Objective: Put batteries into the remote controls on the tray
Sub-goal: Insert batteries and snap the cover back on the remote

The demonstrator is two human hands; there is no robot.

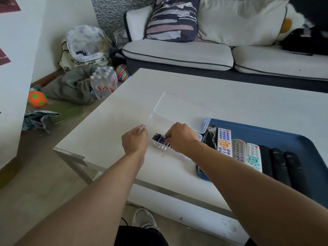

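A clear plastic battery box (177, 132) sits on the white bench (230, 96), touching the left end of the blue tray (284, 137), and everything here is placed from that box. Its lid (182, 110) is swung open and stands tilted up on the far side. Inside the box, at its left end, a row of dark batteries (159, 138) lies side by side. The left hand (134, 141) is at the box's left end, fingers curled round the corner of the wall there, gripping it. The right hand (181, 137) reaches down into the box just right of the visible batteries, fingers bent and bunched at the row; the fingertips are hidden behind the knuckles, so whether they already pinch a battery cannot be told. To the right of the box, on the tray, the remote controls lie in a row: first a black one in clear wrap (210, 137) nearest the box, then a white remote with blue and orange buttons (224, 142), a grey remote (238, 150), a white remote with teal buttons (253, 157), and three black remotes (280, 160) farthest from the box. Beyond the box, past the bench's far edge, stands a white sofa (177, 52) with a striped cushion (173, 18).
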